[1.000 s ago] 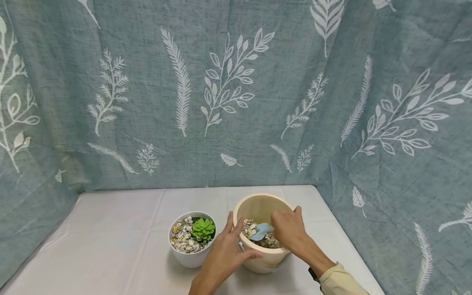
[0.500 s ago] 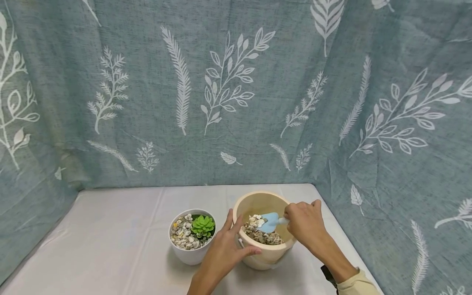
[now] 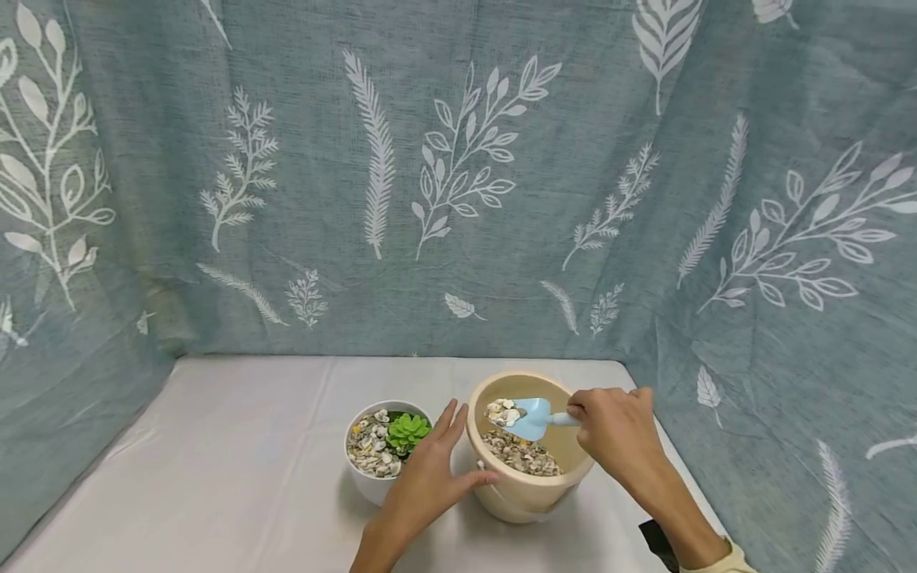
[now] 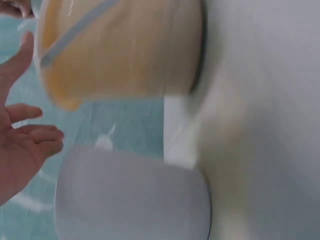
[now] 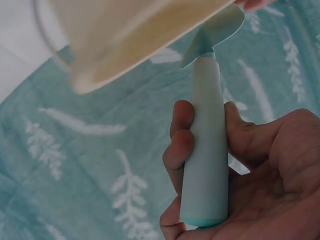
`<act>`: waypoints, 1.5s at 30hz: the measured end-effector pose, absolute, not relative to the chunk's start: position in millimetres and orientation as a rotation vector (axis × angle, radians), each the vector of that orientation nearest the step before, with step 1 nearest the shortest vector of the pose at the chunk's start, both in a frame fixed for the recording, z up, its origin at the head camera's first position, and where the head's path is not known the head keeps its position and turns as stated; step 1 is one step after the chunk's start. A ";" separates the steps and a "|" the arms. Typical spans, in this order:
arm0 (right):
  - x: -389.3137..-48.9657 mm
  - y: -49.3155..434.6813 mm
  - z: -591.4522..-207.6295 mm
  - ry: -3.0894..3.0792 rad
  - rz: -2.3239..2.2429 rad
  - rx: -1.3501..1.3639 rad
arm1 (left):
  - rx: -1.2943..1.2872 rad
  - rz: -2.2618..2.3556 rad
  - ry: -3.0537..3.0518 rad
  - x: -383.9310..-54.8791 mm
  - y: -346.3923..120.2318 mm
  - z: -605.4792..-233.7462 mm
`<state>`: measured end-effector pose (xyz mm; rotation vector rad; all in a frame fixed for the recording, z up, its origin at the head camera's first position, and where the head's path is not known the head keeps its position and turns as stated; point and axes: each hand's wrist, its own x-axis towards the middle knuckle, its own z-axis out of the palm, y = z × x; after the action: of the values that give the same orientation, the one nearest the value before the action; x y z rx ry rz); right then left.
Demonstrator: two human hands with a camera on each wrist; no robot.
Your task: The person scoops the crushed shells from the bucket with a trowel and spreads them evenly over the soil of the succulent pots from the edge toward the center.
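My right hand [image 3: 623, 434] grips the handle of a small light-blue trowel [image 3: 532, 420]. Whitish shell-like pebbles [image 3: 504, 412] lie on its blade, raised above the pebbles [image 3: 523, 454] inside a cream bucket [image 3: 505, 495]. In the right wrist view the fingers curl round the trowel's pale handle [image 5: 205, 150], thumb opposite. My left hand [image 3: 423, 481] is at the bucket's left side with fingers extended; in the left wrist view a gap shows between the fingers and the bucket [image 4: 130, 50]. Left of that hand stands a white pot [image 3: 367, 482] with pebbles and a green succulent [image 3: 407, 434], partly hidden by the hand.
Pot and bucket stand close together on a white-covered table [image 3: 236, 461]. A teal curtain [image 3: 315, 199] with white leaf prints hangs behind and along both sides. The bucket's pale carrying handle [image 4: 80, 31] hangs down its side in the left wrist view.
The trowel has risen from the pebbles in the bucket with a load on its blade, the right hand moving up and rightward. The left hand's fingers have come off the bucket's rim.
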<state>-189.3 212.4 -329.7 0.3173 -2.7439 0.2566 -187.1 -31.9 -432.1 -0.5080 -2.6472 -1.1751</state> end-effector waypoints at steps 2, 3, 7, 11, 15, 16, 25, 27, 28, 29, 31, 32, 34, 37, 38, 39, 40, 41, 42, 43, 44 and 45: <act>-189.8 203.3 -328.4 -2.738 0.269 0.341 | -0.466 -1.169 -2.625 -187.9 -44.2 -431.5; -190.6 198.1 -327.8 -2.741 0.269 0.354 | -0.441 -1.168 -2.611 -188.3 -51.1 -431.2; -196.2 176.7 -327.8 -2.751 0.260 0.407 | -0.312 -1.175 -2.616 -190.3 -79.0 -432.0; -204.4 157.5 -330.4 -2.787 0.260 0.459 | -0.198 -1.257 -2.731 -191.1 -99.0 -436.4; -215.1 139.7 -334.7 -2.832 0.237 0.492 | -0.176 -1.352 -2.805 -189.7 -106.9 -444.2; -218.2 135.3 -336.1 -2.844 0.228 0.497 | -0.186 -1.375 -2.805 -189.3 -107.4 -446.4; -239.1 97.4 -333.4 -2.997 0.065 0.547 | -0.136 -1.452 -2.754 -184.7 -108.8 -455.0; -241.6 90.6 -329.2 -3.015 -0.006 0.541 | -0.124 -1.449 -2.750 -183.9 -110.4 -455.1; -242.6 87.5 -326.5 -3.023 -0.040 0.536 | -0.119 -1.447 -2.750 -183.6 -111.3 -455.2; -243.2 84.6 -323.5 -3.033 -0.067 0.529 | -0.116 -1.445 -2.748 -183.5 -112.2 -455.4; -244.2 80.3 -318.4 -3.040 -0.119 0.523 | -0.109 -1.435 -2.748 -183.2 -114.5 -455.9; -244.3 78.6 -315.7 -3.045 -0.140 0.523 | -0.107 -1.430 -2.747 -183.1 -115.7 -456.3; -243.9 76.3 -311.0 -3.059 -0.149 0.527 | -0.098 -1.416 -2.743 -182.8 -118.7 -456.7; -242.0 75.2 -305.2 -3.077 -0.155 0.532 | -0.079 -1.400 -2.738 -181.7 -124.2 -456.3; -241.5 75.7 -304.3 -3.080 -0.147 0.533 | -0.076 -1.397 -2.740 -181.6 -126.4 -455.7; -241.0 76.2 -303.6 -3.079 -0.141 0.531 | -0.067 -1.390 -2.745 -181.6 -128.7 -454.9; -240.3 76.7 -303.2 -3.076 -0.129 0.530 | -0.059 -1.383 -2.749 -181.5 -131.0 -454.4; -239.5 77.2 -303.0 -3.068 -0.118 0.533 | -0.049 -1.380 -2.752 -181.2 -133.5 -454.0; -238.6 77.8 -303.1 -3.061 -0.105 0.538 | -0.038 -1.379 -2.756 -180.9 -136.1 -453.6; -237.8 78.1 -303.4 -3.051 -0.088 0.545 | -0.031 -1.376 -2.760 -180.7 -138.7 -453.3; -236.9 78.1 -303.6 -3.040 -0.081 0.550 | -0.022 -1.372 -2.762 -180.4 -141.4 -453.3; -235.8 77.5 -303.3 -3.034 -0.076 0.552 | -0.013 -1.368 -2.763 -179.9 -144.1 -453.4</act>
<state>-235.8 77.5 -303.3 0.5518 -3.0338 -0.0757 -179.9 -144.1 -453.4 -0.0134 -2.7627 -1.3678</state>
